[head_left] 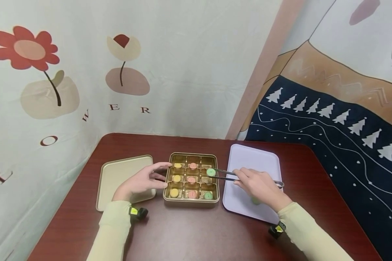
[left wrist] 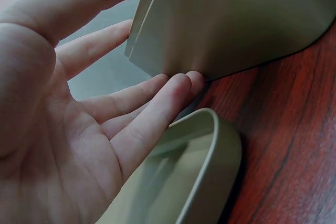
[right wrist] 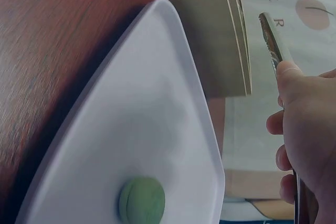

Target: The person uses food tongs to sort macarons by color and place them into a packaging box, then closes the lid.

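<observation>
My right hand [head_left: 256, 185] grips metal tongs [head_left: 227, 174] from above. Between the tong tips is a green macaron [head_left: 211, 172], over the right column of a gold tin [head_left: 191, 204] with a divided insert. Yellow macarons [head_left: 174, 193] occupy the tin's left column and pink macarons [head_left: 192, 194] the middle one. Another green macaron [head_left: 208, 195] lies in the near right compartment. With fairly straight fingers, my left hand [head_left: 143, 182] touches the tin's left side, as the left wrist view [left wrist: 142, 108] shows. In the right wrist view the tong tips [right wrist: 269, 32] show, but not the held macaron.
A lilac tray [head_left: 248, 156] lies right of the tin, under my right hand, with a green macaron [right wrist: 143, 201] on it. To the left, the gold lid [head_left: 117, 174] rests on the brown table [head_left: 189, 232], partly beneath my left hand. Printed cloth [head_left: 196, 72] hangs behind.
</observation>
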A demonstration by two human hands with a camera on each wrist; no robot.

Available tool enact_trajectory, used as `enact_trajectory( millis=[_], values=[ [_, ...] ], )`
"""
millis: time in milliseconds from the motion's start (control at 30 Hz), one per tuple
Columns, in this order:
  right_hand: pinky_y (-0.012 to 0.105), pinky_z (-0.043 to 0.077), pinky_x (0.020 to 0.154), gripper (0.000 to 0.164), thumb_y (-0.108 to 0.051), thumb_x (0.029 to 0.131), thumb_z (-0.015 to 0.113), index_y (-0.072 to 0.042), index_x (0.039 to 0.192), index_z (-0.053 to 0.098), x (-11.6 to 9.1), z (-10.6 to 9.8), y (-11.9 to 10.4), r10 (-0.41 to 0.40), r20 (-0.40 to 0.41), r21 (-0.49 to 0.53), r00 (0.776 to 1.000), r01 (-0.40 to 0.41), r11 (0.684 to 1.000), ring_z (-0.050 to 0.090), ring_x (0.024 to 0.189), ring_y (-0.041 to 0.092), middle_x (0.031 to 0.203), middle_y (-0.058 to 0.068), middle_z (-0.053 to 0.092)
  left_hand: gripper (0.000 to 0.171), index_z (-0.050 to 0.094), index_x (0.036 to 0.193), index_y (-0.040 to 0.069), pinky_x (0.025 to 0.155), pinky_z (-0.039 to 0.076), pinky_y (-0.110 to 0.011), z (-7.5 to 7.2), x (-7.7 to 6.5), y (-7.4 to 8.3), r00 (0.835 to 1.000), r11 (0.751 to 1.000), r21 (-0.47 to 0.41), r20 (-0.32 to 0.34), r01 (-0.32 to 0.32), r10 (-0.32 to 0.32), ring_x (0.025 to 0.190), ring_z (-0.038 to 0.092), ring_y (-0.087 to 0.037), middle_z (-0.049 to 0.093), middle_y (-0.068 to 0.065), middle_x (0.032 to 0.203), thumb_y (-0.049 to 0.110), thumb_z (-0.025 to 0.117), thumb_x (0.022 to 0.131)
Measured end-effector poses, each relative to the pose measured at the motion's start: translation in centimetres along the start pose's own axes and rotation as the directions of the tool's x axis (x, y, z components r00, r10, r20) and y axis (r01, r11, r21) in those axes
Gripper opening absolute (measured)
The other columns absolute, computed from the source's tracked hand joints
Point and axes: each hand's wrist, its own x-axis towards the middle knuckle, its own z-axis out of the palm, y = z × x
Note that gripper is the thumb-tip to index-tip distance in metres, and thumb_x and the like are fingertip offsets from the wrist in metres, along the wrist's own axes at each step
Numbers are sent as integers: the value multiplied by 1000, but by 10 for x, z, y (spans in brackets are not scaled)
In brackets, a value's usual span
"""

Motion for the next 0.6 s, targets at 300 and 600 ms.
enact_trajectory(
  millis=[300, 600],
  values=[
    [30, 57, 54, 39, -31, 96, 78, -10, 128, 67, 4, 2, -4, 9, 29, -18, 1000, -9, 1000, 67, 75, 14, 97, -1, 68, 75, 43, 157, 4, 94, 61, -32, 1, 0, 2, 1000, 1000, 1, -8, 11, -11, 125, 62, -47, 38, -29, 160, 8, 81, 93],
    [34, 59, 56, 46, -36, 98, 75, -7, 133, 65, 2, 0, -5, 48, 74, -29, 996, -46, 999, 69, 83, 17, 103, 3, 69, 75, 43, 157, 5, 94, 61, -32, 0, -1, 2, 1000, 1000, 11, -8, 14, -14, 125, 62, -47, 39, -28, 160, 10, 82, 93]
  ],
)
